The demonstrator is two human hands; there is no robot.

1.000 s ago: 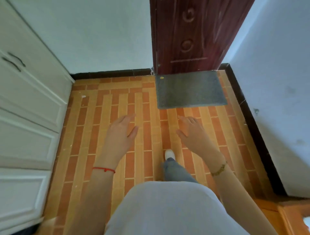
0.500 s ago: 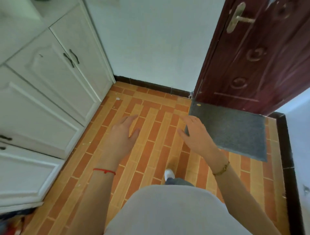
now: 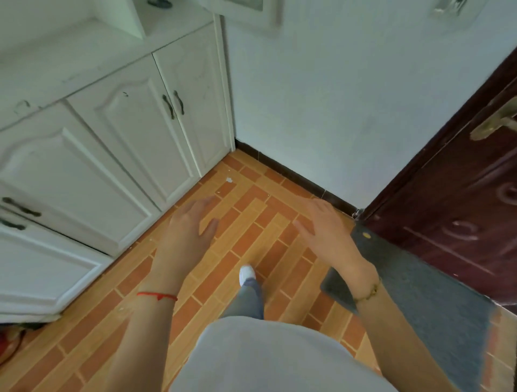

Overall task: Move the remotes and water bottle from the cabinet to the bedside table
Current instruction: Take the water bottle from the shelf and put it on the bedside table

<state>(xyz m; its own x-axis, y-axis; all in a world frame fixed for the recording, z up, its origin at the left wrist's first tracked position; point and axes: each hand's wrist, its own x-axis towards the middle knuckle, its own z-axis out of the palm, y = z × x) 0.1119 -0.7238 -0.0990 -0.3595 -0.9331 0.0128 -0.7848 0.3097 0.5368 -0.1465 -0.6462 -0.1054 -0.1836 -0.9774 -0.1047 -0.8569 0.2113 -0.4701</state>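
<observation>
A white cabinet (image 3: 120, 131) with panelled doors and dark handles fills the left side, its bare top surface (image 3: 70, 64) reaching toward the upper left. A dark object (image 3: 159, 3) sits in an open shelf at the top edge, too cut off to identify. No remotes, water bottle or bedside table show. My left hand (image 3: 187, 232) hovers over the tiled floor in front of the cabinet, fingers spread, holding nothing. My right hand (image 3: 327, 226) hovers to its right, also spread and holding nothing.
A dark red door (image 3: 458, 209) with a brass handle (image 3: 495, 123) stands at right, a grey mat (image 3: 419, 285) before it. A pale wall (image 3: 335, 98) closes the corner. Orange tiled floor (image 3: 246, 232) lies below; my foot (image 3: 247, 272) steps forward. Something red (image 3: 7, 344) lies at lower left.
The view has swung left and upward, bringing the cabinet doors and top into sight while the door and mat slid right. Both hands stay spread and hold nothing.
</observation>
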